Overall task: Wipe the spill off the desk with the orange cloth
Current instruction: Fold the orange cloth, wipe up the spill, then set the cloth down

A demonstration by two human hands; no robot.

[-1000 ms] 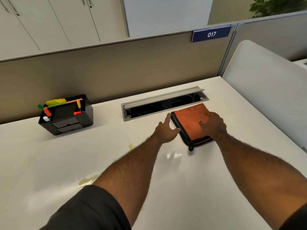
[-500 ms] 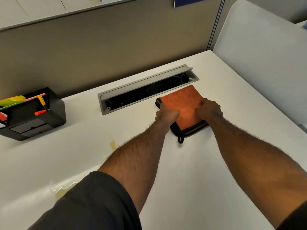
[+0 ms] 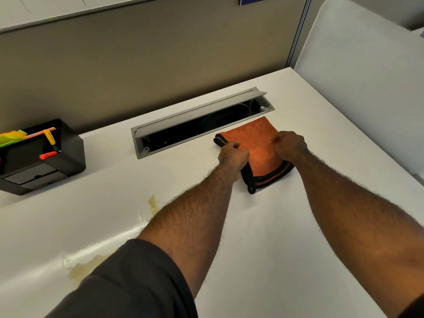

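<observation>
- Both hands have closed since a moment ago: then they lay flat on the cloth (image 3: 257,143), now they pinch it.
- Left hand (image 3: 232,154) curls shut on the cloth's dark left edge; right hand (image 3: 290,145) bunches the orange top near its right side.
- Cloth is folded, flat on the tabletop (image 3: 286,237), just in front of the open cable tray (image 3: 202,122).
- Spill (image 3: 152,201) sits well to the left and nearer me: a small yellowish drop, and a bigger puddle partly hidden by my sleeve (image 3: 128,283).
- Step in hand, as I judge it: picking up the cloth; no wiping yet.
- Next I need to lift it and carry it left to the puddle, keeping clear of the organizer (image 3: 68,152).
</observation>
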